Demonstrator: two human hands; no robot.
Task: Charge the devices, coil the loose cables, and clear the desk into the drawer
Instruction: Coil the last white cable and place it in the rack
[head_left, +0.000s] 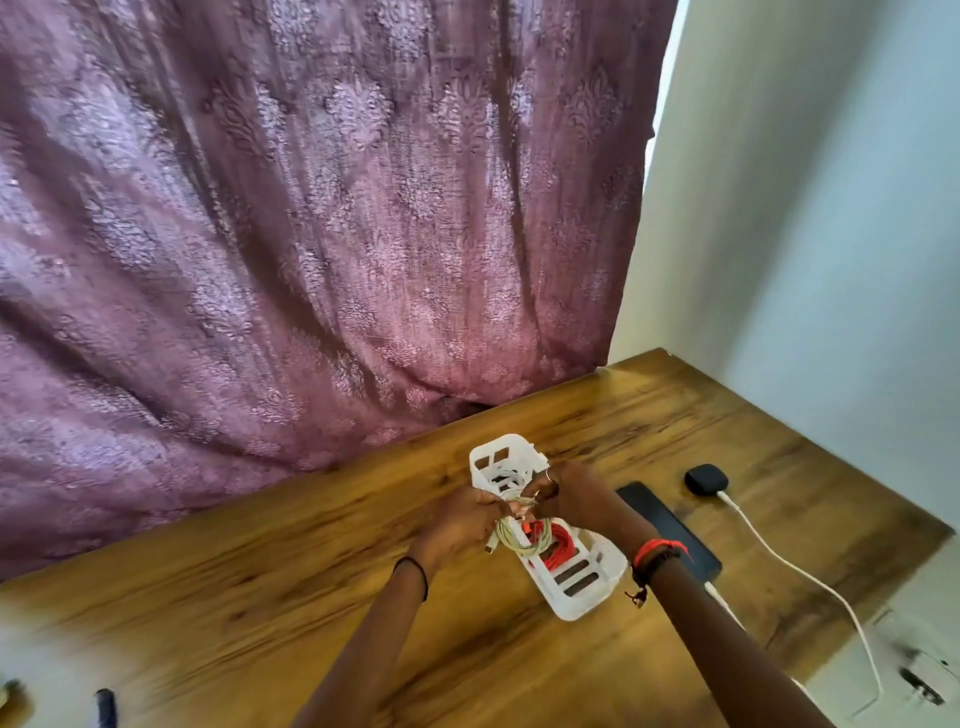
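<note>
Left hand (460, 525) and right hand (569, 499), each grip pinching the coiled white cable (511, 543), meet over the white basket (582, 605) on the tabletop (311, 545); red cable (561, 551) lies inside.

We cannot resolve how the left hand (460, 522) and right hand (569, 493) grip the white cable coil (511, 545): motion blur. The right forearm (727, 623) hides part of the black phone (670, 525); a dark bottom-left object (105, 709) is blurred and cropped.

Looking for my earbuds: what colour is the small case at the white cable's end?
The case is black; head view.
</note>
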